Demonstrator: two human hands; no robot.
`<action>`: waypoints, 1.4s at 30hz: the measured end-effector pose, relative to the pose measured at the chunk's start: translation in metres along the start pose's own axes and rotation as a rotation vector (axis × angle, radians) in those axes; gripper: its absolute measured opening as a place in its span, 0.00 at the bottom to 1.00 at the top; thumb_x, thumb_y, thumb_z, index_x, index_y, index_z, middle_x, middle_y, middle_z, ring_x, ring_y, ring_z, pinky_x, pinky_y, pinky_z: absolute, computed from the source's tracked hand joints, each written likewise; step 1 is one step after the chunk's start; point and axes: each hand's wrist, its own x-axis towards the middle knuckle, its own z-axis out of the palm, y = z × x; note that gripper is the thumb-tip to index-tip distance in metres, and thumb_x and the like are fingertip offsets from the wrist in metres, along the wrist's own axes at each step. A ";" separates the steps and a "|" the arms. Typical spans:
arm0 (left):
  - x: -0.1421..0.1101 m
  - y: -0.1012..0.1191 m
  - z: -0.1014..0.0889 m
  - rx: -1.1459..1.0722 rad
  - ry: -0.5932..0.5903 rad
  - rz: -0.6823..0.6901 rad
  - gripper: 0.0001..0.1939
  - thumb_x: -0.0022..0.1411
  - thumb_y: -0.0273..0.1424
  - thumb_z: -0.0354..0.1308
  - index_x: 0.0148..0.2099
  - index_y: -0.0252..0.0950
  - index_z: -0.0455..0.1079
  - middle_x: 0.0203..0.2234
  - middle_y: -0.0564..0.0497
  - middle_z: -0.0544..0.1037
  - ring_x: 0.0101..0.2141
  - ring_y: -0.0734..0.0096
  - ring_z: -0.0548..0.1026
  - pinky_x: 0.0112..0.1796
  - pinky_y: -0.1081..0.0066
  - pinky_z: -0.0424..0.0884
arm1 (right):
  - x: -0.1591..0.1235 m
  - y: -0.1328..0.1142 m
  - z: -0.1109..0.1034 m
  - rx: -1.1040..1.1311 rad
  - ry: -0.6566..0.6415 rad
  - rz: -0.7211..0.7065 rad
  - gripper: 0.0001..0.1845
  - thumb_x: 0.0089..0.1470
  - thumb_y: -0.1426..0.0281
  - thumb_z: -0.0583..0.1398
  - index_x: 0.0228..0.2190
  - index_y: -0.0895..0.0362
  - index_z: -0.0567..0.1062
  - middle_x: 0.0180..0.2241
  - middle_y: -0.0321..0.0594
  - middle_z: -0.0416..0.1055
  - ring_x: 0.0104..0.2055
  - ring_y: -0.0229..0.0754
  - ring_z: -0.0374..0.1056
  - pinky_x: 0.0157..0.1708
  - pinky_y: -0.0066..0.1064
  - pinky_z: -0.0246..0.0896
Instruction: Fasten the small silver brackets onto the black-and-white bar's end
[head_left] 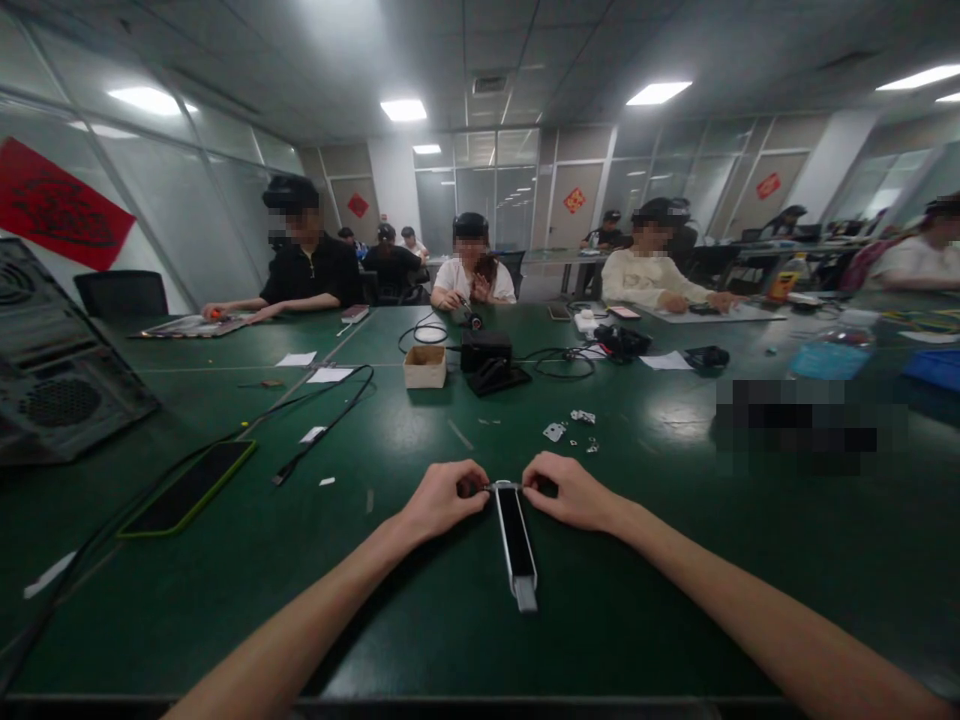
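Observation:
A long, narrow device (516, 540) with a black face and white edges lies on the green table, a pale grey tab (526, 596) sticking out of its near end. At its far end my left hand (450, 495) pinches from the left, fingers closed. My right hand (566, 490) mirrors it from the right, thumb and fingertips pressed together. Something thin and greyish shows between the two sets of fingertips, too small to name. Just beyond my right hand lie small metal plates (555, 432) and several tiny parts (592, 445).
A phone with a green edge (191, 490) and a black cable (322, 430) lie left. Farther off stand a small cardboard box (425, 367) and a black box-shaped device (486, 352). A computer case (64, 360) stands at far left. Several people sit across the table.

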 end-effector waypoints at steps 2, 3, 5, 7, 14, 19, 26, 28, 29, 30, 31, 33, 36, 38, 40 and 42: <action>0.000 0.001 0.000 -0.005 0.003 0.006 0.07 0.54 0.28 0.58 0.37 0.34 0.73 0.23 0.56 0.74 0.24 0.75 0.69 0.27 0.76 0.64 | 0.000 0.000 0.000 -0.006 -0.001 -0.001 0.06 0.54 0.68 0.57 0.31 0.58 0.73 0.32 0.39 0.69 0.32 0.38 0.64 0.32 0.30 0.62; -0.001 0.000 0.000 -0.004 0.005 0.007 0.07 0.55 0.28 0.58 0.37 0.34 0.74 0.24 0.56 0.74 0.24 0.75 0.69 0.28 0.76 0.64 | 0.000 0.001 0.000 -0.010 0.001 -0.005 0.07 0.54 0.68 0.57 0.32 0.58 0.73 0.32 0.39 0.69 0.32 0.38 0.64 0.32 0.30 0.62; 0.000 0.000 0.000 -0.002 0.005 0.006 0.07 0.55 0.29 0.57 0.37 0.34 0.74 0.24 0.56 0.74 0.24 0.75 0.69 0.28 0.76 0.64 | -0.001 0.001 0.000 -0.013 0.006 -0.013 0.07 0.54 0.68 0.57 0.32 0.58 0.73 0.32 0.39 0.69 0.32 0.38 0.65 0.31 0.30 0.62; 0.000 -0.001 0.001 0.000 0.002 0.007 0.07 0.55 0.29 0.57 0.37 0.34 0.74 0.24 0.56 0.74 0.24 0.75 0.69 0.28 0.75 0.64 | -0.001 0.002 0.000 -0.014 0.005 -0.017 0.07 0.54 0.69 0.57 0.32 0.58 0.73 0.32 0.39 0.69 0.32 0.38 0.65 0.31 0.29 0.62; 0.001 -0.004 0.003 0.012 -0.009 0.011 0.08 0.56 0.30 0.57 0.38 0.35 0.73 0.26 0.54 0.75 0.26 0.73 0.70 0.28 0.75 0.65 | 0.000 0.008 0.004 -0.033 0.012 -0.041 0.05 0.54 0.70 0.57 0.31 0.59 0.72 0.31 0.40 0.69 0.32 0.37 0.64 0.32 0.30 0.62; 0.001 -0.002 0.002 0.023 -0.018 0.009 0.08 0.57 0.31 0.56 0.39 0.35 0.73 0.28 0.54 0.76 0.27 0.73 0.71 0.30 0.74 0.66 | 0.000 0.007 0.003 -0.035 -0.002 -0.039 0.05 0.54 0.70 0.57 0.32 0.58 0.72 0.32 0.40 0.69 0.32 0.37 0.64 0.32 0.30 0.62; 0.001 0.004 -0.002 0.030 -0.038 -0.024 0.09 0.57 0.32 0.56 0.39 0.35 0.74 0.27 0.53 0.76 0.27 0.72 0.71 0.30 0.74 0.66 | 0.001 0.005 0.001 -0.038 -0.009 -0.018 0.05 0.54 0.70 0.57 0.32 0.59 0.72 0.31 0.39 0.68 0.32 0.37 0.64 0.33 0.29 0.62; 0.001 0.004 -0.002 0.029 -0.039 -0.029 0.10 0.57 0.32 0.55 0.39 0.35 0.74 0.27 0.53 0.76 0.27 0.72 0.70 0.30 0.74 0.65 | 0.001 0.003 0.000 -0.040 -0.011 -0.021 0.04 0.54 0.71 0.58 0.31 0.59 0.72 0.31 0.39 0.68 0.32 0.37 0.63 0.33 0.29 0.61; 0.002 0.003 -0.002 0.026 -0.038 -0.027 0.10 0.57 0.32 0.55 0.39 0.35 0.74 0.27 0.53 0.76 0.27 0.72 0.70 0.30 0.73 0.65 | 0.001 0.002 0.000 -0.039 -0.019 -0.022 0.05 0.54 0.71 0.58 0.31 0.59 0.72 0.31 0.39 0.69 0.32 0.37 0.64 0.33 0.29 0.61; 0.002 0.002 -0.001 0.024 -0.037 -0.024 0.10 0.57 0.33 0.55 0.39 0.35 0.74 0.27 0.53 0.76 0.27 0.71 0.70 0.30 0.73 0.65 | 0.001 0.001 -0.001 -0.038 -0.028 -0.022 0.05 0.54 0.70 0.58 0.32 0.59 0.72 0.31 0.39 0.69 0.32 0.37 0.64 0.33 0.29 0.62; 0.002 0.001 -0.001 0.023 -0.038 -0.021 0.10 0.57 0.33 0.55 0.39 0.35 0.74 0.27 0.53 0.76 0.27 0.71 0.70 0.30 0.73 0.65 | 0.001 0.000 -0.003 -0.041 -0.037 -0.024 0.06 0.54 0.69 0.58 0.32 0.59 0.72 0.32 0.39 0.69 0.33 0.37 0.64 0.33 0.29 0.62; 0.002 0.000 0.000 0.025 -0.039 -0.012 0.10 0.58 0.33 0.55 0.39 0.35 0.74 0.28 0.53 0.77 0.28 0.71 0.70 0.31 0.73 0.65 | 0.001 0.004 -0.007 -0.067 -0.032 -0.027 0.07 0.55 0.68 0.57 0.33 0.59 0.72 0.33 0.40 0.69 0.33 0.38 0.64 0.34 0.29 0.62; 0.002 -0.003 0.000 0.032 -0.041 0.002 0.11 0.59 0.35 0.55 0.40 0.36 0.74 0.30 0.52 0.77 0.28 0.71 0.71 0.31 0.73 0.65 | 0.005 0.022 -0.022 -0.186 0.064 0.014 0.08 0.57 0.68 0.55 0.34 0.59 0.72 0.34 0.41 0.70 0.35 0.39 0.65 0.37 0.31 0.61; 0.002 -0.005 0.000 0.033 -0.043 0.006 0.12 0.60 0.36 0.54 0.41 0.36 0.74 0.31 0.52 0.77 0.29 0.71 0.71 0.31 0.73 0.65 | 0.011 0.041 -0.036 -0.315 0.124 0.107 0.09 0.58 0.69 0.53 0.35 0.59 0.72 0.35 0.42 0.70 0.37 0.40 0.65 0.40 0.33 0.60; 0.002 -0.008 0.000 0.037 -0.046 0.011 0.12 0.61 0.37 0.54 0.42 0.37 0.74 0.31 0.52 0.76 0.29 0.70 0.71 0.31 0.73 0.65 | 0.019 0.059 -0.050 -0.459 0.095 0.241 0.11 0.59 0.70 0.52 0.37 0.59 0.73 0.37 0.44 0.70 0.41 0.42 0.64 0.43 0.33 0.58; 0.002 -0.010 0.001 0.041 -0.043 0.025 0.13 0.61 0.37 0.54 0.42 0.37 0.75 0.32 0.52 0.76 0.30 0.70 0.71 0.32 0.73 0.65 | 0.028 0.073 -0.062 -0.550 0.015 0.336 0.12 0.59 0.70 0.52 0.38 0.58 0.74 0.38 0.45 0.70 0.43 0.43 0.64 0.44 0.32 0.57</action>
